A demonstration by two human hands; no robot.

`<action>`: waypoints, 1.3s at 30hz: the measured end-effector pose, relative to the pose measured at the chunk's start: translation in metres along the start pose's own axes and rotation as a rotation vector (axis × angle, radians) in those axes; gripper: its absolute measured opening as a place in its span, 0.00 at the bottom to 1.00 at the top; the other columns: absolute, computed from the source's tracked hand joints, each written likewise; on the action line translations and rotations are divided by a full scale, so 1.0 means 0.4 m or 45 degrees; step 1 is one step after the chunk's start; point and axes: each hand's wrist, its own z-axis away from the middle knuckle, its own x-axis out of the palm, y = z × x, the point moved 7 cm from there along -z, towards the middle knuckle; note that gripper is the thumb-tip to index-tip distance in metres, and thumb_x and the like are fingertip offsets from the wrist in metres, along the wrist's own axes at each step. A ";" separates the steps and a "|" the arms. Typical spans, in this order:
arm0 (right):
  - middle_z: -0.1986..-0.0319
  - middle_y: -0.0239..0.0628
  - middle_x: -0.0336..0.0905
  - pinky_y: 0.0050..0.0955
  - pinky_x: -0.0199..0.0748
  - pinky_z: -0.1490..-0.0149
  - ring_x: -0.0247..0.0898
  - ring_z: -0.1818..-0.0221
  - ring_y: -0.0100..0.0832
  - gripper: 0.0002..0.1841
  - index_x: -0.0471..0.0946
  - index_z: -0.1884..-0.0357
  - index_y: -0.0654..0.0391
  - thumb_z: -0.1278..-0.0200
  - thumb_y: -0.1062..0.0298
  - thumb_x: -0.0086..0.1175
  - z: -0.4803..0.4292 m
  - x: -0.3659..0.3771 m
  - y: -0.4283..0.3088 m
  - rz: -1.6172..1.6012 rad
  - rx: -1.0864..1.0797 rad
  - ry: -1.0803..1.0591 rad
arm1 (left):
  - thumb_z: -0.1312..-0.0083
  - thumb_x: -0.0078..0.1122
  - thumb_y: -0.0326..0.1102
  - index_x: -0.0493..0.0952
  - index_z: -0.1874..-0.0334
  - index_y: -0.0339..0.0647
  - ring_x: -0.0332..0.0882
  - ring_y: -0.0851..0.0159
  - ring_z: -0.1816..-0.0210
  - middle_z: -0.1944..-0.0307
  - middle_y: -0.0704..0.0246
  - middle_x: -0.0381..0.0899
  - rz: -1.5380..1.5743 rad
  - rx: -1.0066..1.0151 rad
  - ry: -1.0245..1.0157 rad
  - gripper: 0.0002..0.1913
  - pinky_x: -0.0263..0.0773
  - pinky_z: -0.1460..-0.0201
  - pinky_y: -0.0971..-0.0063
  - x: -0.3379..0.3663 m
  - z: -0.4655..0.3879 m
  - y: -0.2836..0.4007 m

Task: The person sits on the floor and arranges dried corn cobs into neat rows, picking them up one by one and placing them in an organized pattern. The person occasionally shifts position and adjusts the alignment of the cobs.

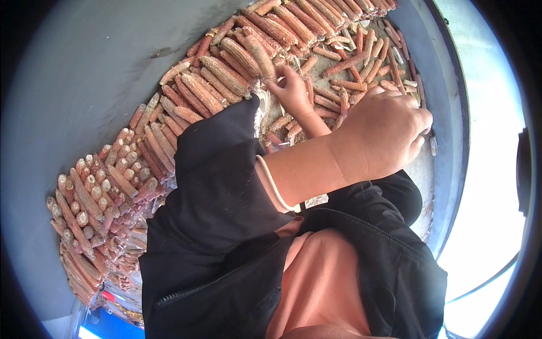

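Observation:
My left forearm crosses over the right one, and my left hand [381, 131] is curled, its back to the camera, above loose corn cobs. Whether it holds anything is hidden. Further in, my right hand [292, 89] pinches the lower end of a bare corn cob [261, 59] between thumb and fingers. This cob is blurred and tilts up over a stacked row of corn cobs [228, 72]. Loose corn cobs [347, 84] lie scattered on the floor to the right of my right hand.
A curved grey wall [84, 84] runs behind the stacked cobs. At the lower left, cobs are piled with many ends facing out [97, 186]. Another curved grey wall [453, 106] bounds the right side. A shoe [262, 106] stands beside the stack.

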 end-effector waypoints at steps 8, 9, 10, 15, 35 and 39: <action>0.56 0.47 0.77 0.44 0.78 0.51 0.79 0.56 0.49 0.25 0.76 0.44 0.53 0.45 0.65 0.67 -0.003 0.079 -0.092 0.342 -0.211 -0.028 | 0.39 0.62 0.33 0.79 0.63 0.39 0.81 0.52 0.64 0.69 0.61 0.80 -0.005 0.002 0.022 0.06 0.74 0.58 0.57 -0.020 0.001 0.005; 0.56 0.47 0.77 0.45 0.78 0.52 0.79 0.57 0.50 0.24 0.76 0.44 0.51 0.44 0.65 0.66 -0.002 0.079 -0.094 0.366 -0.236 -0.034 | 0.39 0.62 0.32 0.79 0.63 0.39 0.81 0.52 0.64 0.69 0.61 0.80 -0.013 0.006 0.032 0.06 0.74 0.58 0.57 -0.023 0.001 0.006; 0.57 0.47 0.77 0.45 0.78 0.52 0.79 0.57 0.50 0.23 0.77 0.43 0.50 0.43 0.64 0.65 0.000 0.078 -0.096 0.387 -0.263 -0.039 | 0.39 0.62 0.32 0.79 0.63 0.39 0.81 0.52 0.63 0.68 0.61 0.80 -0.010 0.008 0.031 0.06 0.74 0.58 0.57 -0.025 0.001 0.007; 0.60 0.45 0.77 0.46 0.78 0.52 0.79 0.57 0.50 0.20 0.79 0.43 0.43 0.39 0.63 0.60 0.007 0.114 -0.080 0.494 -0.254 -0.201 | 0.39 0.63 0.33 0.79 0.63 0.40 0.81 0.52 0.63 0.68 0.61 0.80 -0.022 0.003 0.014 0.06 0.74 0.56 0.57 -0.028 0.000 0.010; 0.47 0.54 0.79 0.44 0.74 0.39 0.76 0.44 0.53 0.23 0.79 0.44 0.49 0.41 0.51 0.62 0.118 -0.070 0.707 0.674 0.823 -0.232 | 0.37 0.62 0.31 0.80 0.66 0.37 0.83 0.58 0.70 0.73 0.60 0.82 0.424 -0.199 0.047 0.05 0.78 0.64 0.67 -0.180 -0.082 -0.054; 0.36 0.55 0.68 0.45 0.72 0.36 0.70 0.38 0.56 0.34 0.71 0.38 0.54 0.43 0.47 0.65 0.213 -0.056 0.723 0.606 0.956 -0.131 | 0.36 0.61 0.30 0.80 0.65 0.36 0.82 0.59 0.70 0.72 0.61 0.82 0.404 -0.175 0.025 0.05 0.78 0.64 0.69 -0.135 -0.077 -0.062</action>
